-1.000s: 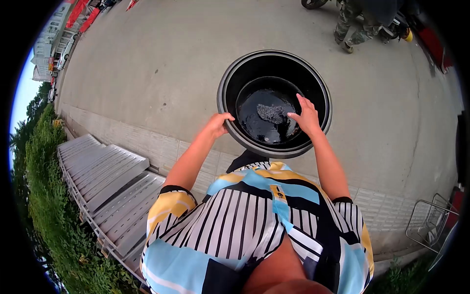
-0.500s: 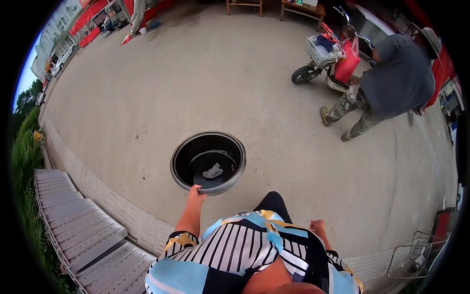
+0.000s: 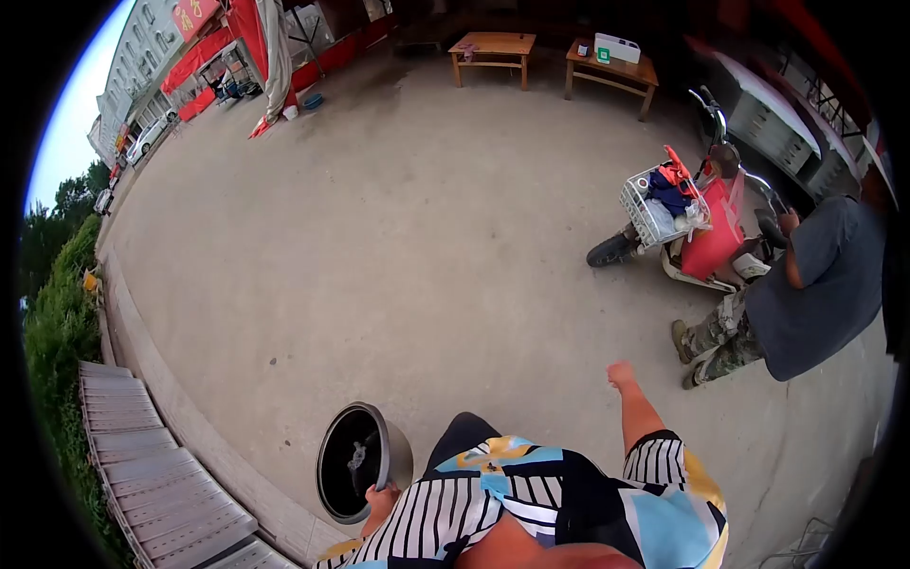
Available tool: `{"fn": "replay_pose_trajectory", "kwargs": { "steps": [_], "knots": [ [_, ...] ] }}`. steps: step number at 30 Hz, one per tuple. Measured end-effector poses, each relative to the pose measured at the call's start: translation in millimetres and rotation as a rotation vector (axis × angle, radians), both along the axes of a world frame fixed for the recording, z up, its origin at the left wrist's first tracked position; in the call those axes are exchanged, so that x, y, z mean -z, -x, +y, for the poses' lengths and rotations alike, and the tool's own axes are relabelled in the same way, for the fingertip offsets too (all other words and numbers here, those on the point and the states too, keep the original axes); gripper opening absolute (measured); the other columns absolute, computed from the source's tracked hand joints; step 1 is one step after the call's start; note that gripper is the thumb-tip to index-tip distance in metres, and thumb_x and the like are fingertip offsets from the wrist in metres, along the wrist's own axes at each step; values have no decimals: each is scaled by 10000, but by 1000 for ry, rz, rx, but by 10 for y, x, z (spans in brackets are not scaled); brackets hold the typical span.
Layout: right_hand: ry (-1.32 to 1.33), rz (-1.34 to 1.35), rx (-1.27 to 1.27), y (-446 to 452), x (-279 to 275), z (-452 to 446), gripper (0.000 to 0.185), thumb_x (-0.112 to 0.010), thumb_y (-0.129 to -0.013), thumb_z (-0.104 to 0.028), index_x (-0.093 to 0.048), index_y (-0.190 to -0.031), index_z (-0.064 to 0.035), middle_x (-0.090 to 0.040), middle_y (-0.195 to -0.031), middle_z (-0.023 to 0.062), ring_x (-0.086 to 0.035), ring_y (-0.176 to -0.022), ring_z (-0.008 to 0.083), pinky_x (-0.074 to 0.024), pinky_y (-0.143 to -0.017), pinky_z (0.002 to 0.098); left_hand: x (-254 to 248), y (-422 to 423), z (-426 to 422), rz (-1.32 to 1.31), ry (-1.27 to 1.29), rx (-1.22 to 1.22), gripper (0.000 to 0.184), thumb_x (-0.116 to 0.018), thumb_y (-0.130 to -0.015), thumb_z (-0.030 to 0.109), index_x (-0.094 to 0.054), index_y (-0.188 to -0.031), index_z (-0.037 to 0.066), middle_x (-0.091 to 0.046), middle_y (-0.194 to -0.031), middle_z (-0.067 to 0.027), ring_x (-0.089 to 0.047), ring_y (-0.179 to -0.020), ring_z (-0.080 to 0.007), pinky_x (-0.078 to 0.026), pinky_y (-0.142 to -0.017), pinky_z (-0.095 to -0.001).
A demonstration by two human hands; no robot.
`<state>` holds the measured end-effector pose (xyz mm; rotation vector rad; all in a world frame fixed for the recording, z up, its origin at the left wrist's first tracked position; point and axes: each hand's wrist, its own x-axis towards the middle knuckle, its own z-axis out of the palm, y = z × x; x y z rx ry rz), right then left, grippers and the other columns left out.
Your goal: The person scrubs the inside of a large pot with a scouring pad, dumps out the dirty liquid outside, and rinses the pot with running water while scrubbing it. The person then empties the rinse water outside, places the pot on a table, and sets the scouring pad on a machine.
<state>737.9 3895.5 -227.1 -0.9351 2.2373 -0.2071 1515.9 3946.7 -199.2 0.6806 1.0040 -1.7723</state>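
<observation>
My left hand (image 3: 381,497) grips the rim of a black round basin (image 3: 397,453) at my left side. The basin is tilted, its opening turned away to the left. Inside it lies a small grey crumpled thing (image 3: 357,457), perhaps a rag or scouring pad; its kind is unclear. My right hand (image 3: 621,376) swings out in front on the right, its fingers curled in, with nothing visible in it. It touches nothing.
A person (image 3: 825,284) in a dark shirt stands at the right beside a scooter (image 3: 701,242) with a loaded white basket (image 3: 654,223). Two wooden tables (image 3: 493,44) stand far ahead. Metal ramp-like panels (image 3: 156,465) and a hedge (image 3: 62,332) run along the left.
The basin has swung back and down toward my left side and tipped over sideways. My right hand has swung forward. The scooter and person appear lower and farther right as the view tilts up.
</observation>
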Motion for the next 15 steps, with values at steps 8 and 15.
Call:
{"fn": "replay_pose_trajectory", "kwargs": {
  "steps": [8,15],
  "knots": [
    [576,-485,62,-362,-1494,-3762,272,-631,-770,-228,-606,-973,-49,-628,-746,77,-592,-639,141,-479,-620,291,214,697,-2017,-51,-62,-44,378,-549,-721,270,-450,-1019,59,-373,-1128,-90,-471,-986,-238,-415,-841,-374],
    [-288,-228,-107,397,-370,-3747,190,-630,-752,-236,-628,-769,-47,-623,-679,58,-588,-528,180,-474,-484,335,206,1449,-4592,59,-246,-235,588,-642,-666,166,-390,-1185,53,-237,-1310,-123,-485,-1048,-275,-490,-790,-398]
  ]
}}
